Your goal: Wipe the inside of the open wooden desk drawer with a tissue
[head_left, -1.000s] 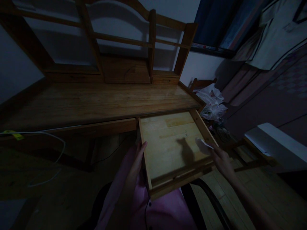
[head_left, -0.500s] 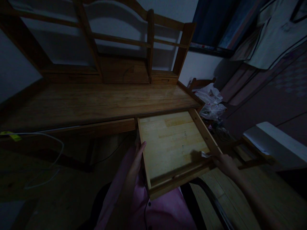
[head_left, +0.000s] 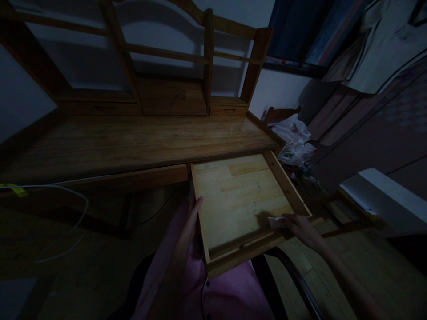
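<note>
Ref. item: pale wooden pull-out drawer (head_left: 233, 200), shallow, drawn well out from under a long brown wooden desk top (head_left: 133, 142); floor boards bare. Right hand (head_left: 302, 226): at drawer's near-right corner, fingers (head_left: 291, 218) loosely bent over a small white crumpled wipe (head_left: 276, 221), pinning it to the boards just inside the front rail. The grip looks like a press-down hold, prob. so the wipe stays flat on the wood. Left hand (head_left: 191, 222): on drawer's left outer side, fingers straight and together, palm against the rail, nothing held. It seems placed to steady the drawer vs. the right hand's push. Behind drawer: wooden shelf frame (head_left: 207, 58) on the desk's back edge. Right of drawer: whitish plastic bags (head_left: 293, 138) piled on a chair-like frame; farther right, a pale flat-topped block (head_left: 383, 195), kind unclear. Left of drawer: thin white cable (head_left: 71, 193) with a yellow tag (head_left: 13, 190) hanging off the desk edge. Below drawer: pink garment (head_left: 227, 293) on the person's lap. Not legible: room very dim; the wipe's material (cloth or tissue); right thumb hidden; dark specks on the boards too small to read; both forearms cut off at the bottom edge.
</note>
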Action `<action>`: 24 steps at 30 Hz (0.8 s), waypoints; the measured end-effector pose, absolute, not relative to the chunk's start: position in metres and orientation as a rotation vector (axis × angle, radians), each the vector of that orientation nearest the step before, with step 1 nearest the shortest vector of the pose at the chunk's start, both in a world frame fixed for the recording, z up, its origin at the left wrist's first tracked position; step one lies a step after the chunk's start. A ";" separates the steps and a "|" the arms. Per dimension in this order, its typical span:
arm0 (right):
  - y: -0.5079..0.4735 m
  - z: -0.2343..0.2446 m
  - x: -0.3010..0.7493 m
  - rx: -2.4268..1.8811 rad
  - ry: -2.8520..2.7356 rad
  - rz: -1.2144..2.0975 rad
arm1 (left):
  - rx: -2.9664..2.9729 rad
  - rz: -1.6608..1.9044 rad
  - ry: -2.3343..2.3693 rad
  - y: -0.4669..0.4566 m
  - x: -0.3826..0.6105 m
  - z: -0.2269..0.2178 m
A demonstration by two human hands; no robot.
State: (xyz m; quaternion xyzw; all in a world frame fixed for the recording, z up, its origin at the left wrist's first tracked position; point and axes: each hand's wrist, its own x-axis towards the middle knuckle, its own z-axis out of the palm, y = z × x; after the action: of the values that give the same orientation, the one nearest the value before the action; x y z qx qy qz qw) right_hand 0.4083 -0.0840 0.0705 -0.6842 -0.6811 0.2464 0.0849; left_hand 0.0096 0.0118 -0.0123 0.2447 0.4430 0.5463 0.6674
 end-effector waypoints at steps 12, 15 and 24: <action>-0.082 0.061 0.425 -1.917 -1.430 0.599 | 0.553 1.258 1.033 0.008 0.014 -0.006; -0.082 0.073 0.428 -1.914 -1.369 0.466 | 0.551 1.252 1.044 0.010 0.013 -0.010; -0.078 0.085 0.428 -1.933 -1.732 0.655 | 0.539 1.233 1.047 0.014 0.011 -0.010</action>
State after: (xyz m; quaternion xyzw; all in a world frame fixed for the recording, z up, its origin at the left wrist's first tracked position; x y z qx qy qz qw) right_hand 0.4282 -0.0783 0.0847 -0.7027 -0.6297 0.2382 0.2302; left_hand 0.0111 0.0140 -0.0105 0.2381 0.4625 0.5445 0.6579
